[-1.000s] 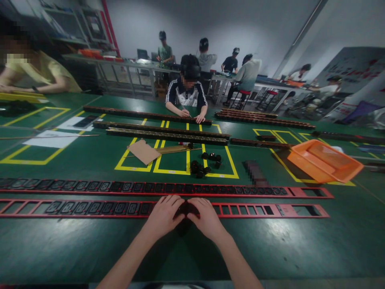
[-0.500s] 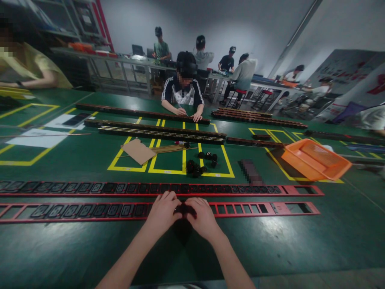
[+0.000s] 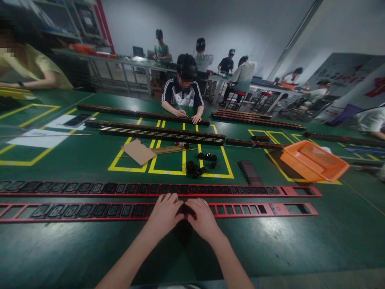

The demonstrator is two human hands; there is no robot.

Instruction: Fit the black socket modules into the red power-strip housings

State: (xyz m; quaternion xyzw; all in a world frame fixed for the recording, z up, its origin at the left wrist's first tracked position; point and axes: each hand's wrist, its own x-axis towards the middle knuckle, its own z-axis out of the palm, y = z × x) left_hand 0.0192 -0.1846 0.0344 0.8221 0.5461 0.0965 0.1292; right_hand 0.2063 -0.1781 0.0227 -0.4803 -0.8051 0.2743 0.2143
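My left hand [image 3: 166,212] and my right hand [image 3: 202,214] meet over the middle of the nearer red strip [image 3: 294,209], fingers curled and fingertips almost together. Between them is a small dark piece, apparently a black socket [image 3: 183,208], mostly hidden by the fingers and in shadow. Left of my hands, that strip carries a row of black sockets [image 3: 72,210]; to the right its slots are bare. Just beyond lies a second red strip [image 3: 288,191], parallel to it, lined with black sockets along most of its length.
Loose black parts [image 3: 195,168], a cardboard piece [image 3: 138,152] and a dark blurred block [image 3: 250,172] lie beyond the strips. An orange basket [image 3: 314,160] stands tilted at right. Long dark rails [image 3: 162,134] cross the green table. Opposite, a co-worker [image 3: 183,92] writes or marks on a rail.
My hands stay at the same spot on the nearer strip, with only a slight shift of the fingers. The view has moved a little; the strips lie as before.
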